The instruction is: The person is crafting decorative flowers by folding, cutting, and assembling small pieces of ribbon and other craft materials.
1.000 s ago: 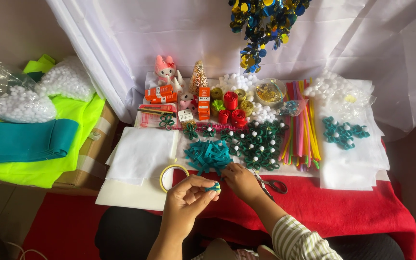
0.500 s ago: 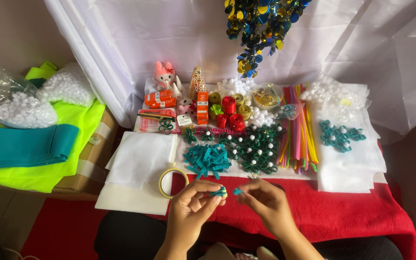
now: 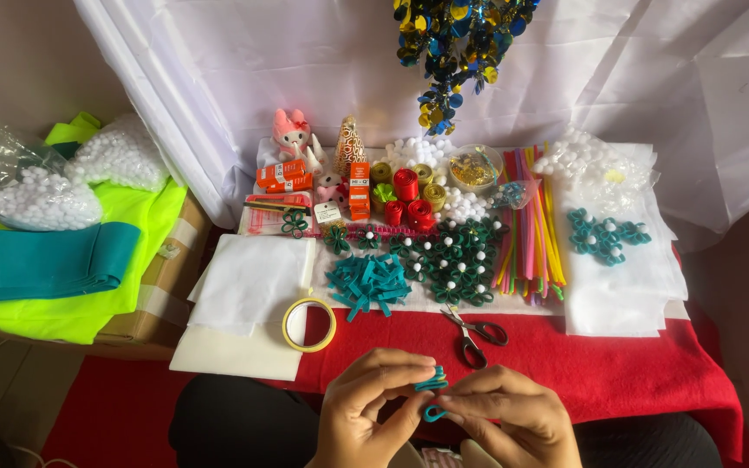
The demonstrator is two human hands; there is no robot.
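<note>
Both hands sit low over the near edge of the desk (image 3: 617,364), above the lap, so the work stays close to the eye and clear of the stock. Left hand (image 3: 370,403) pinches a small stack of folded teal loops (image 3: 432,381) between thumb and fingertips, fingers closed narrow to keep the folds from springing open. Right hand (image 3: 504,416) pinches a single curled teal strip (image 3: 433,412) just below that stack, nearly touching it, lined up as if to join. Scissors (image 3: 477,334) lie on the red cloth just beyond the hands, handles toward the right hand, easy reach. Tape roll (image 3: 309,324) sits flat at the near left, on the corner of the white sheets (image 3: 249,282). Pile of cut teal strips (image 3: 367,284) is mid-desk, straight ahead, feeding the hands. Finished green bows with white beads (image 3: 457,260) are grouped behind the scissors; a smaller teal set (image 3: 604,236) sits toward the right edge. Coloured sticks (image 3: 530,230) lie between them. Spools, boxes, pom-poms line the far edge, out of the way.
</note>
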